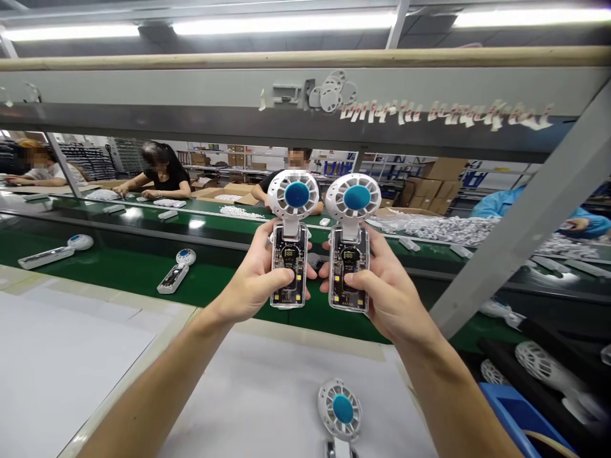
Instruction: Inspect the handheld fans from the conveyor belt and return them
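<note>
Both handheld fans (289, 249) at the middle of the frame have smooth white plastic heads (341, 208), blue discs (296, 194) that look even and matt, and glossy, transparent plastic handle casings (350, 299). The fan (353, 432) at the bottom centre shows the same white plastic. The counter (248, 388) carries a smooth, matt, paper-like white sheet. A green surface (205, 230) behind, left of centre, is glossy, with bright reflections. Across the top, the beam (167, 89) looks like smooth painted metal beneath a wooden rail (167, 62). At lower right, the blue bin (510, 407) is smooth plastic; the boxes (424, 191) at right are matt cardboard.
</note>
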`<state>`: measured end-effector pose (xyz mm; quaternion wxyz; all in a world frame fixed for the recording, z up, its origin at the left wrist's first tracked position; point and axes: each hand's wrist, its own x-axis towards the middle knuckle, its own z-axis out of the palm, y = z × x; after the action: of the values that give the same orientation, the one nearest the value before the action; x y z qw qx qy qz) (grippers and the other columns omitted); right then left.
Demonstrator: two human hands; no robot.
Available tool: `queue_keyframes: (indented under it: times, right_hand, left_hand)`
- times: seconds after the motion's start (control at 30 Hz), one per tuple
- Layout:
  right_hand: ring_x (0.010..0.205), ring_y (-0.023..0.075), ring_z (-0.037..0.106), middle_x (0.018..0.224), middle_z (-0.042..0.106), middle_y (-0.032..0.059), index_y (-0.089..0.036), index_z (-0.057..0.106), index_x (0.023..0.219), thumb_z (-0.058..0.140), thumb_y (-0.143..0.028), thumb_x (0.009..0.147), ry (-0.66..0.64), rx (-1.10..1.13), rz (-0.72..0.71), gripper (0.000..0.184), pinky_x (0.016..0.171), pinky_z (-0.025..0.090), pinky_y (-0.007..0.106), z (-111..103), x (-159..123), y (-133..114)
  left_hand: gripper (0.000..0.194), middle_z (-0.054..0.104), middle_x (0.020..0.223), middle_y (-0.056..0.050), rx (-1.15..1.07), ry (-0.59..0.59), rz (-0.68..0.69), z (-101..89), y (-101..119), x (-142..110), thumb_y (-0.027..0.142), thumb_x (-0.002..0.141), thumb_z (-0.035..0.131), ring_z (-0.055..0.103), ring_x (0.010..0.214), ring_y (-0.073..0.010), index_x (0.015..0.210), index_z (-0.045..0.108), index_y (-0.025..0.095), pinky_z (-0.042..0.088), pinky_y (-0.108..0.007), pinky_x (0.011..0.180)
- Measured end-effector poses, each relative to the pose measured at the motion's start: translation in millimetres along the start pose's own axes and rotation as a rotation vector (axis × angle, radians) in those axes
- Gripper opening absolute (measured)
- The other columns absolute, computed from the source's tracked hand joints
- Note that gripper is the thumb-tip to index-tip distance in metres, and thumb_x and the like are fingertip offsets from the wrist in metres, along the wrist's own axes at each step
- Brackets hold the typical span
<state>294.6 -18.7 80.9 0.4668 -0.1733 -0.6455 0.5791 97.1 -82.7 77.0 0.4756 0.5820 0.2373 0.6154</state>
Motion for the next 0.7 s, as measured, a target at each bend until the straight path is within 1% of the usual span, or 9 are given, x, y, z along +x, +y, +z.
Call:
queue_keyframes:
  times: [0.1, 0.23, 0.27, 0.33, 0.4, 0.43, 0.53, 0.6, 0.7]
  right_hand:
    - [0.078, 0.0216, 0.073, 0.101, 0.072, 0.0015, -0.032, 0.032, 0.146, 0.066, -0.016, 0.076, 0.000, -0.005, -0.016, 0.080, 0.068, 0.063, 0.038, -0.6, 0.8, 1.2]
    - [0.082, 0.0211, 0.073, 0.101, 0.072, 0.0019, -0.030, 0.036, 0.142, 0.065, -0.016, 0.076, -0.015, -0.008, -0.032, 0.073, 0.068, 0.062, 0.036, 2.7, 0.7, -1.1]
    - [0.082, 0.0211, 0.073, 0.102, 0.073, 0.0022, -0.030, 0.037, 0.140, 0.065, -0.015, 0.076, -0.014, 0.001, -0.035, 0.072, 0.067, 0.062, 0.035, 4.0, 0.5, -1.9]
    - [0.081, 0.0208, 0.072, 0.104, 0.073, 0.0027, -0.029, 0.039, 0.138, 0.065, -0.015, 0.073, -0.005, 0.021, -0.039, 0.071, 0.065, 0.061, 0.034, 6.2, 0.3, -2.7]
    - [0.074, 0.0196, 0.072, 0.099, 0.073, 0.0018, -0.028, 0.038, 0.138, 0.064, -0.015, 0.073, -0.007, 0.032, -0.028, 0.071, 0.062, 0.060, 0.033, 7.6, 0.1, -2.6]
    - [0.070, 0.0192, 0.071, 0.094, 0.073, 0.0009, -0.028, 0.037, 0.139, 0.064, -0.015, 0.073, -0.007, 0.036, -0.022, 0.073, 0.061, 0.059, 0.032, 7.9, 0.1, -2.2]
    - [0.067, 0.0198, 0.070, 0.087, 0.073, 0.0001, -0.027, 0.033, 0.143, 0.065, -0.018, 0.073, 0.006, 0.030, -0.007, 0.077, 0.061, 0.059, 0.033, 7.2, -0.2, -1.2]
    - [0.069, 0.0199, 0.071, 0.089, 0.074, 0.0006, -0.027, 0.034, 0.144, 0.066, -0.018, 0.072, 0.000, 0.011, -0.002, 0.079, 0.062, 0.059, 0.033, 5.8, -0.7, -1.3]
    - [0.069, 0.0193, 0.071, 0.091, 0.074, 0.0002, -0.029, 0.038, 0.143, 0.065, -0.014, 0.069, -0.026, -0.013, 0.004, 0.080, 0.058, 0.057, 0.030, 4.1, -1.3, -2.4]
  left_hand:
    - [0.073, 0.067, 0.108, -0.006, 0.015, -0.001, -0.016, -0.5, -0.6, 0.5, 0.018, 0.085, 0.069, 0.073, 0.071, -0.0192, 0.141, 0.022, 0.027, 0.063, -0.034, 0.063]
    - [0.073, 0.064, 0.119, -0.009, 0.003, 0.008, -0.002, -1.0, -1.9, 0.7, 0.018, 0.083, 0.070, 0.073, 0.077, -0.0208, 0.140, 0.024, 0.029, 0.063, -0.032, 0.061]
    - [0.074, 0.065, 0.118, -0.009, 0.004, 0.016, -0.005, -0.9, -1.7, 0.5, 0.018, 0.083, 0.070, 0.073, 0.076, -0.0209, 0.140, 0.024, 0.029, 0.063, -0.032, 0.061]
    - [0.075, 0.069, 0.106, -0.007, 0.010, 0.034, -0.033, -0.1, 0.0, -0.1, 0.019, 0.083, 0.069, 0.073, 0.071, -0.0210, 0.141, 0.023, 0.027, 0.062, -0.033, 0.061]
    - [0.076, 0.070, 0.094, -0.004, 0.004, 0.055, -0.073, 1.2, 2.8, -0.9, 0.019, 0.082, 0.069, 0.072, 0.066, -0.0206, 0.142, 0.022, 0.024, 0.061, -0.032, 0.060]
    - [0.077, 0.070, 0.092, -0.004, -0.004, 0.063, -0.093, 1.8, 4.3, -1.3, 0.019, 0.080, 0.069, 0.072, 0.066, -0.0206, 0.142, 0.023, 0.023, 0.060, -0.031, 0.060]
    - [0.082, 0.071, 0.092, -0.004, -0.021, 0.075, -0.115, 3.0, 6.6, -1.8, 0.015, 0.074, 0.071, 0.072, 0.067, -0.0202, 0.141, 0.025, 0.022, 0.060, -0.030, 0.061]
    - [0.085, 0.071, 0.093, -0.004, -0.020, 0.080, -0.107, 2.9, 6.2, -1.6, 0.012, 0.071, 0.071, 0.073, 0.067, -0.0208, 0.141, 0.024, 0.023, 0.060, -0.031, 0.062]
    - [0.086, 0.072, 0.093, -0.004, -0.022, 0.087, -0.096, 2.3, 5.1, -1.0, 0.012, 0.070, 0.071, 0.073, 0.066, -0.0209, 0.141, 0.023, 0.023, 0.060, -0.031, 0.061]
